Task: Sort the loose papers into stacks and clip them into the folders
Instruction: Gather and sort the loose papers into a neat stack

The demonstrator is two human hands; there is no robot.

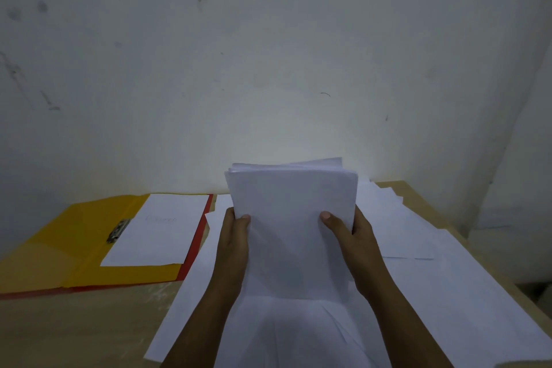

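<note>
Head view, and I take the held stack of papers [291, 227] as my landmark. Far left of it I see the yellow folder [65, 245] lying open on the tabletop [74, 326], a metal clip [119, 231] at its middle and a single white sheet [158, 230] on its right half; a red folder edge [195, 240] shows beneath. Just left of the stack my left hand [234, 240] grips its side, thumb across the front. The stack stands upright, its lower edge resting on loose sheets [298, 334] spread below. Just right of it my right hand [352, 239] grips the other side, thumb in front. Further right, more scattered papers [418, 230] cover the tabletop.
</note>
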